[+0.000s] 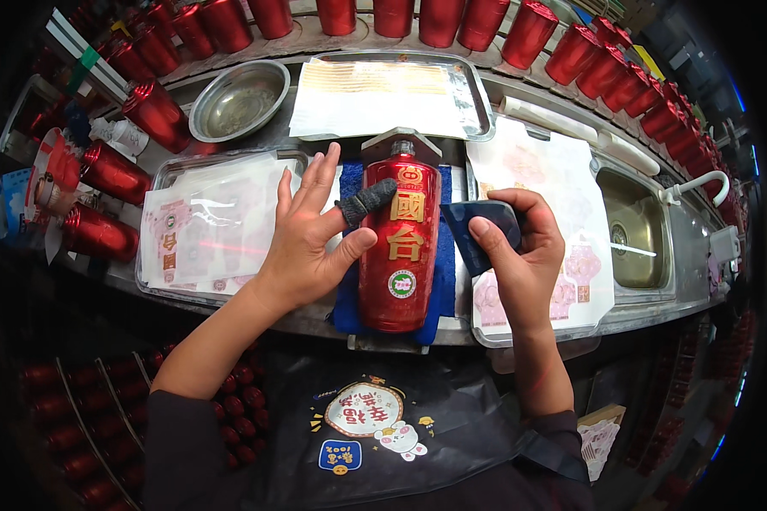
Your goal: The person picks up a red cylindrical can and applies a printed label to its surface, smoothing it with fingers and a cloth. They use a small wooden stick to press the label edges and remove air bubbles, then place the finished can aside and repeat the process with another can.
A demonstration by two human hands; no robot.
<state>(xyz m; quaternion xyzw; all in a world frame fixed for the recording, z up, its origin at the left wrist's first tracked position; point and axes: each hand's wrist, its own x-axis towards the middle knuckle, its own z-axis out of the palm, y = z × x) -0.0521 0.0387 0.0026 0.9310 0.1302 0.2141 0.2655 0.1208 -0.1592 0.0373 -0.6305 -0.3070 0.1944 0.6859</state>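
A glossy red bottle [399,281] with gold characters and a round green-and-white emblem lies on a blue cloth [446,281], its neck toward a metal rest [371,151]. My left hand [313,236] is spread at the bottle's left side. A dark knitted cover [365,203] wraps its index finger, which reaches over the bottle's edge by the gold lettering; whether it presses there I cannot tell. Just right of the bottle, my right hand [527,246] pinches a dark blue flat scraper [476,233] between thumb and fingers, apart from the bottle.
Printed transfer sheets lie on a left tray [146,281] and a right tray [518,342]. Behind are a metal bowl [240,102], a tray of gold-striped sheets [377,96] and a conveyor [358,38] lined with red bottles. A sink [636,230] with a white faucet [697,185] is at right.
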